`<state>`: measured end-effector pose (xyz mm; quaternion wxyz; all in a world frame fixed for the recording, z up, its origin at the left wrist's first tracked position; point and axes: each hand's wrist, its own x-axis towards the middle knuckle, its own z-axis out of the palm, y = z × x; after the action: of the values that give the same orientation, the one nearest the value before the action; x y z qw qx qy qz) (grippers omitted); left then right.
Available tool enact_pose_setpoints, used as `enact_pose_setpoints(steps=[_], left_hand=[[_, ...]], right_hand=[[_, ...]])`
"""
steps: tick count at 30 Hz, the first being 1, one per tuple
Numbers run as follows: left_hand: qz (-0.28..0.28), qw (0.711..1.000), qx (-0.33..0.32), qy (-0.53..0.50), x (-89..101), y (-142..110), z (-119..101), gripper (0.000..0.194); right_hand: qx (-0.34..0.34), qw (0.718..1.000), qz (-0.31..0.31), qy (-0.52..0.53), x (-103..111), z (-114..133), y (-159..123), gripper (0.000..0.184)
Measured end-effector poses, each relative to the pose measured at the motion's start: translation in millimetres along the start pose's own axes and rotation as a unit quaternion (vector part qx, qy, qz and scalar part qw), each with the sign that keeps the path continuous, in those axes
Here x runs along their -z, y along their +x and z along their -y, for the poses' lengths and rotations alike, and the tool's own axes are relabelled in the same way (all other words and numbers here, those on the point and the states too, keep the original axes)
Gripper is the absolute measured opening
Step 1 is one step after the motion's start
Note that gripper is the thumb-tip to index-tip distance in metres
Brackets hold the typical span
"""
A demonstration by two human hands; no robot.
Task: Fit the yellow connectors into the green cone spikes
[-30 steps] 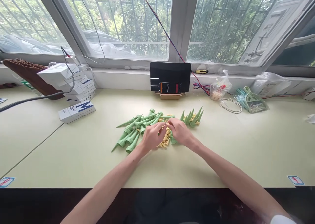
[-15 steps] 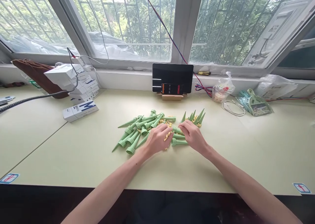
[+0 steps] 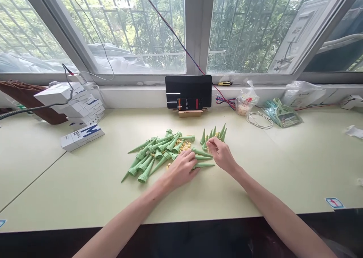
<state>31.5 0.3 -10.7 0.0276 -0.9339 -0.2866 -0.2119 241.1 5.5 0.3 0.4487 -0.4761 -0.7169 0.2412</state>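
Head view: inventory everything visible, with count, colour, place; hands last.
Loose spikes: many, green, heaped centrally
Upright spikes: several, green, right of heap
Small pieces: many, yellow, among spikes
Table: one, pale green, below windows
Windows: several, grey frames, behind
Panel: one, black, by sill
Phone: one, dark, before panel
Stand: one, brown, under phone
Boxes: several, white, left
Unclear item: one, brown, left
Knife: one, yellow and black, on sill
Wires: several, red and blue, by panel
Bag: one, clear, right of wires
Coiled cable: one, white, near bag
Bagged item: one, green, right of cable
Labels: two, blue-bordered, front edge
Left hand: one, over loose spikes
Right hand: one, at upright spikes
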Motion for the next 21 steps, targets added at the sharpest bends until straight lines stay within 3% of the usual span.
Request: enact_pose_setpoints(steps=[6, 12, 16, 21], left_hand=[[0.013, 1.0, -0.001, 0.0, 2.3, -0.3, 0.1, 0.018], [-0.024, 0.999, 0.021, -0.023, 4.4, -2.5, -0.4, 0.018], [-0.064, 0.994, 0.046, -0.077, 3.3, -5.2, 4.6, 0.017], [-0.084, 0.975, 0.106, -0.177, 5.6, -3.9, 2.7, 0.014]], right_hand=[[-0.003, 1.0, -0.019, 0.018, 1.3, -1.1, 0.4, 0.03], [-0.005, 0.998, -0.068, 0.018, 2.1, -3.5, 1.7, 0.028], [-0.009, 0.994, -0.111, 0.02, 4.9, -4.8, 3.2, 0.028], [0.0, 0.993, -0.112, 0.027, 2.6, -4.6, 2.6, 0.029]])
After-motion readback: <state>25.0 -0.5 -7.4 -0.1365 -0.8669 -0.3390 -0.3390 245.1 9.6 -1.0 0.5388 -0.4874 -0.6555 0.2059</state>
